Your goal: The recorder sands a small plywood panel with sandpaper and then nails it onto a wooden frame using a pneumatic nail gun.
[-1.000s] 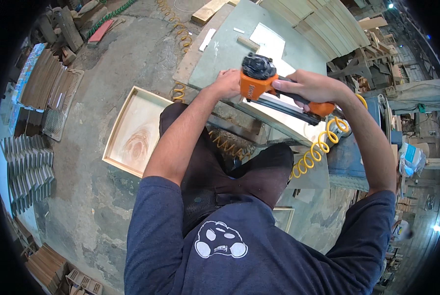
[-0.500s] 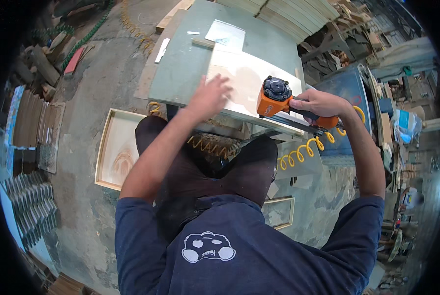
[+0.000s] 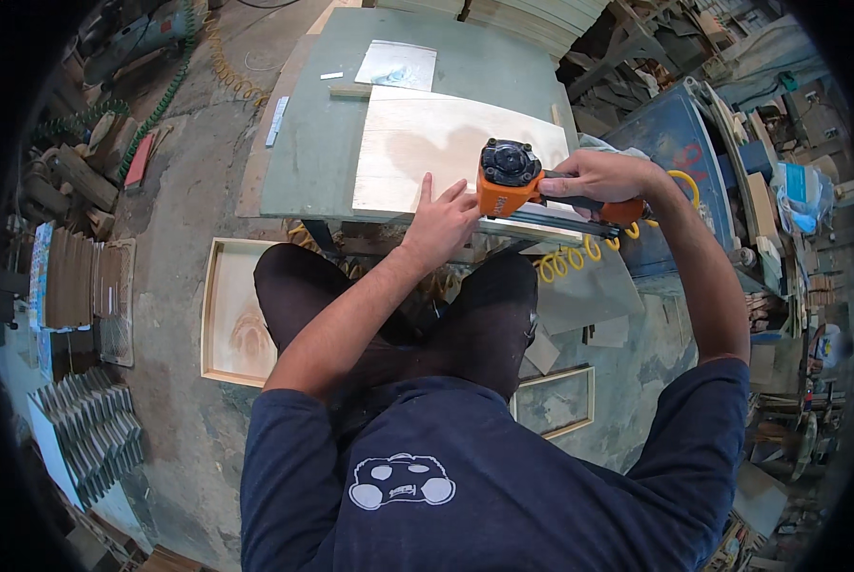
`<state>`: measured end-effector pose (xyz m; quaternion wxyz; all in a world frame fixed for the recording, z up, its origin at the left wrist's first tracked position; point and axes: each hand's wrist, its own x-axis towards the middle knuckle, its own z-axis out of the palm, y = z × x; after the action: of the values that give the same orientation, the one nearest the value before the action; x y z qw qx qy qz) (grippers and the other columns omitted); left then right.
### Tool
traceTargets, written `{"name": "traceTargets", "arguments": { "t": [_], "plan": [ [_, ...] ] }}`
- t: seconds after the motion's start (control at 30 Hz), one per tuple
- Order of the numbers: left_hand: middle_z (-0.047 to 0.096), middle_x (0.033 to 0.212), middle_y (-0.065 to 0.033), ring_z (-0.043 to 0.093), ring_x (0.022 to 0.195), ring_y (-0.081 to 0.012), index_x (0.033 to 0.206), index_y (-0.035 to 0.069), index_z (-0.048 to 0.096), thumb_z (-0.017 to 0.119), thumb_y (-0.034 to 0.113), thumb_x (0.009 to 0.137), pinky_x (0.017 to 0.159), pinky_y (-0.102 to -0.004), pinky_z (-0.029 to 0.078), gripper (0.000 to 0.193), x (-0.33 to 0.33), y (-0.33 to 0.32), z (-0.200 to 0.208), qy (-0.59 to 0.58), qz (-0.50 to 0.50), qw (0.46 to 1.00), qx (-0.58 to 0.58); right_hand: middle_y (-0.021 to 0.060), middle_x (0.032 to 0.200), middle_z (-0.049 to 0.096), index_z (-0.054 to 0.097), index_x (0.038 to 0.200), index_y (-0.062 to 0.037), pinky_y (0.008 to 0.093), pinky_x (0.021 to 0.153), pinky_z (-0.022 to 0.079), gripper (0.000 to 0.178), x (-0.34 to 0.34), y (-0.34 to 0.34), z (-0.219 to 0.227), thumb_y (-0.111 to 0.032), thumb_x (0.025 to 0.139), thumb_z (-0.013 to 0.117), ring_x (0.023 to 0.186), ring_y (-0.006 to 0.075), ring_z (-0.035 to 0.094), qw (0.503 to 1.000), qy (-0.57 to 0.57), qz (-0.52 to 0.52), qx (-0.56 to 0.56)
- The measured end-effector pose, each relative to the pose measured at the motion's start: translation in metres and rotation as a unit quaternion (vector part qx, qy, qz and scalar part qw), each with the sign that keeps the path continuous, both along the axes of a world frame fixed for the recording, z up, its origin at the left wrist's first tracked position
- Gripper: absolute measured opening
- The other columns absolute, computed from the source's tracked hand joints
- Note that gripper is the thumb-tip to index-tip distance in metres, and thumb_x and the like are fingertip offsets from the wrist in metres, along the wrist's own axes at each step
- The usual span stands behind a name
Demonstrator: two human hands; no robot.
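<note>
My right hand (image 3: 606,181) grips the handle of an orange and black nail gun (image 3: 509,181). The tool's head stands over the near edge of a pale wooden panel (image 3: 398,143), which lies on a green-grey worktable (image 3: 312,133). Whether its nose touches the wood is hidden. My left hand (image 3: 442,221) rests at the same near edge, just left of the nail gun, its fingers spread over the panel. A coiled yellow air hose (image 3: 570,262) hangs below the tool.
A white sheet (image 3: 396,65) and a thin wood strip (image 3: 350,91) lie beyond the panel. Shallow wooden trays (image 3: 219,324) and a frame (image 3: 579,429) stand on the floor by my legs. Right of the table is a blue metal cabinet (image 3: 670,157). Stacked boards (image 3: 532,24) sit at the back.
My left hand has come down and right onto the panel's near edge, beside the nail gun. The nail gun has shifted slightly left in view. The whole view has also shifted a little.
</note>
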<state>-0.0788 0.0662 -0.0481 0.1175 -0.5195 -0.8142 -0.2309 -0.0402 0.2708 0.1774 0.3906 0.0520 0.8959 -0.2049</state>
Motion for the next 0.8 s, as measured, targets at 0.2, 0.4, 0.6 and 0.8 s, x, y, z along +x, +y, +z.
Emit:
{"name": "traceTargets", "arguments": {
  "t": [0.2, 0.4, 0.6, 0.8],
  "plan": [
    [0.057, 0.121, -0.0010, 0.047, 0.128, -0.0261, 0.117, 0.018, 0.058, 0.058, 0.020, 0.090, 0.104, -0.0708, 0.024, 0.027, 0.0018, 0.0030, -0.0007, 0.001, 0.006, 1.000, 0.027, 0.0018, 0.062, 0.060, 0.068, 0.088, 0.0009, 0.0247, 0.048, 0.045, 0.062, 0.0013, 0.0008, 0.0018, -0.059, 0.091, 0.053, 0.053, 0.0091, 0.057, 1.000, 0.003, 0.000, 0.010],
    [0.053, 0.126, -0.0032, 0.043, 0.129, -0.0228, 0.116, 0.019, 0.060, 0.062, 0.020, 0.088, 0.103, -0.0702, 0.027, 0.028, 0.0012, -0.0019, 0.0041, 0.009, 0.006, 1.000, -0.002, 0.0022, 0.060, 0.060, 0.068, 0.087, 0.0011, 0.0241, 0.047, 0.046, 0.063, 0.0024, -0.0011, 0.0026, -0.061, 0.090, 0.053, 0.052, 0.0094, 0.058, 1.000, 0.006, -0.003, 0.009],
    [0.056, 0.121, -0.0039, 0.044, 0.130, -0.0281, 0.116, 0.014, 0.056, 0.056, 0.015, 0.088, 0.103, -0.0715, 0.025, 0.028, 0.0008, -0.0017, 0.0050, 0.010, -0.006, 1.000, -0.001, 0.0026, 0.061, 0.061, 0.069, 0.088, 0.0011, 0.0245, 0.047, 0.047, 0.065, 0.0011, 0.0015, -0.0020, -0.062, 0.089, 0.053, 0.051, 0.0096, 0.058, 0.999, 0.021, 0.024, 0.032],
    [0.052, 0.127, -0.0039, 0.041, 0.131, -0.0234, 0.118, 0.020, 0.058, 0.057, 0.019, 0.091, 0.103, -0.0706, 0.026, 0.027, 0.0016, -0.0017, 0.0060, 0.022, 0.009, 0.999, -0.040, 0.0028, 0.061, 0.061, 0.069, 0.088, 0.0015, 0.0247, 0.048, 0.048, 0.067, 0.0019, -0.0003, -0.0005, -0.063, 0.088, 0.053, 0.051, 0.0095, 0.058, 0.999, 0.015, 0.011, 0.033]
  ]
}}
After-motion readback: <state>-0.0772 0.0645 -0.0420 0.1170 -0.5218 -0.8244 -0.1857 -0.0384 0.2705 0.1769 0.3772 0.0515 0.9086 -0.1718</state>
